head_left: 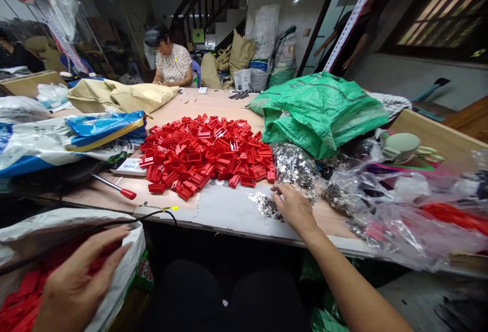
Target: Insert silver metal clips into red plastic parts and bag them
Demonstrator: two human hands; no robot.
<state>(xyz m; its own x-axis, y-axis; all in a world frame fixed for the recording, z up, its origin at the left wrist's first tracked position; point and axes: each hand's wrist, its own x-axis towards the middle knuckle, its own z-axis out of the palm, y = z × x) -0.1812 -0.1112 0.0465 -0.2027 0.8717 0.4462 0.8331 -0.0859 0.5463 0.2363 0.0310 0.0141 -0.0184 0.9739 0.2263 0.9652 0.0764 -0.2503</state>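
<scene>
Right hand [293, 209]: above the near part of the tabletop [229, 213], fingers bent and thumb close to the forefinger; whether they pinch anything cannot be told.
Metal pieces [263, 205]: small, silvery to dark, scattered loose just left of the right hand, beside its thumb.
Left hand [78, 281]: spread, thumb apart from the fingers, slightly blurred.
White sack [131, 250]: beneath the left hand, its mouth gaping, with red parts [23, 296] inside.
Red heap [209, 154]: many glossy, channelled parts piled on the tabletop, beyond and left of the right hand.
Clear bag [295, 167]: just beyond the right hand, metal pieces showing through it.
Green bag [324, 108]: crumpled, farther beyond the right hand.
Black cable [152, 214]: beyond the left hand and running to its right, with a yellow tag.
Red-handled lever [127, 193]: beyond the left hand, to its right.
Pale cup [400, 146]: beyond and right of the right hand.
Co-worker [173, 65]: seated across the tabletop, far beyond both hands, in a spotted top.
</scene>
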